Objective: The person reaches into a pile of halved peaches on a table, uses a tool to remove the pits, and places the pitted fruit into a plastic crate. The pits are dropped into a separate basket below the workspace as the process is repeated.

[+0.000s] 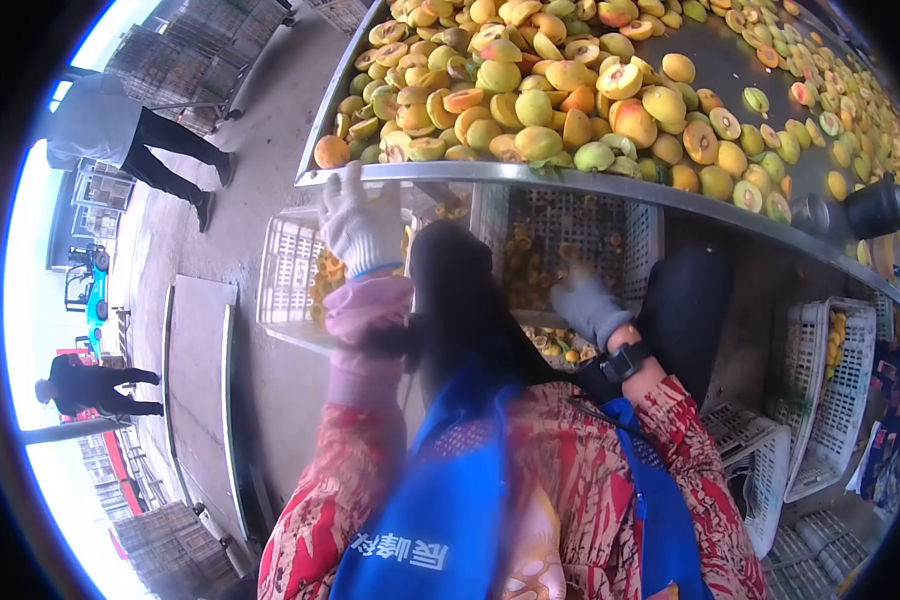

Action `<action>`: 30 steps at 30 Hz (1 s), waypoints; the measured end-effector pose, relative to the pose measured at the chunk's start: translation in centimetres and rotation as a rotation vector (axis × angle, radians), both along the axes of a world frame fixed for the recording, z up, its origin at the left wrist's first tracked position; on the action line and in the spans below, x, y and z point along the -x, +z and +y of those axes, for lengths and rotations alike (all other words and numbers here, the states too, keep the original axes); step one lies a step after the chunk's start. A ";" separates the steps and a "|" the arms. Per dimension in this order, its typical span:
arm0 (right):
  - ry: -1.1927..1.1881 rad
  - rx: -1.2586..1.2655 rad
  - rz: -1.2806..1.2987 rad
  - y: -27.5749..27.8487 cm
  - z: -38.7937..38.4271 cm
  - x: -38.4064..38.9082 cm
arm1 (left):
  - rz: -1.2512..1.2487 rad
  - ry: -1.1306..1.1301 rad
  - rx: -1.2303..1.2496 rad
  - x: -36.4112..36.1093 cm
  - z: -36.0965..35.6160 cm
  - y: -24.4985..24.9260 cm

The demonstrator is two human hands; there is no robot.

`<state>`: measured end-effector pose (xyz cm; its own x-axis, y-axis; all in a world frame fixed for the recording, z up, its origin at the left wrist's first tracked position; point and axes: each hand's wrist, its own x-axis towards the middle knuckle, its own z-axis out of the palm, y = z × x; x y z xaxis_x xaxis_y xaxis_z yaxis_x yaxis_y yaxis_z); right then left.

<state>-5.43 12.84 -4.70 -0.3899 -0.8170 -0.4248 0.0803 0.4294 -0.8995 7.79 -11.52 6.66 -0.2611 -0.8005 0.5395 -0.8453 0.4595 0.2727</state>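
My left hand (358,228), in a white knit glove, is at the near edge of the metal table (440,172). Its fingers are spread and appear empty, with the fingertips close to or touching the rim. Just above them sits a whole orange fruit (332,152). Heaped on the table are yellow-green and orange stone fruits (535,108), peach- or apricot-like, many cut in half. Below the table, my right hand (588,305), in a greyish glove, is blurred by motion over a crate (642,235) with fruit pieces inside. Its fingers cannot be made out.
Another white crate (288,270) with fruit stands under my left arm. More crates (830,400) stand at the right. A black cylindrical object (875,207) lies by the table's right edge. Two people (105,115) are at the left, with stacked crates (175,65) behind.
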 end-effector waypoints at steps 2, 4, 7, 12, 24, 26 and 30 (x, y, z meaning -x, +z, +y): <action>-0.009 -0.080 0.174 -0.1 -0.7 0.0 | -0.074 -0.091 0.037 0.8 -1.8 0.9; -0.038 -0.125 0.288 0.4 -2.2 0.0 | 0.174 -0.327 -0.399 4.6 -1.8 1.1; -0.057 -0.074 0.415 0.4 -2.7 0.2 | 0.030 -0.539 -0.711 11.4 2.4 2.9; -0.062 0.025 0.281 0.8 -2.6 0.2 | -0.375 -0.690 -0.486 15.9 2.4 0.0; -0.203 0.268 -0.011 8.5 -1.5 -1.1 | 1.475 -0.254 -1.622 7.6 8.5 -1.9; -0.188 0.271 0.053 8.2 -1.6 -1.8 | 1.028 -0.514 -1.099 6.1 10.0 -5.0; -0.151 0.213 0.055 8.2 -1.7 -1.7 | 1.241 -0.470 -1.531 5.4 10.4 -4.2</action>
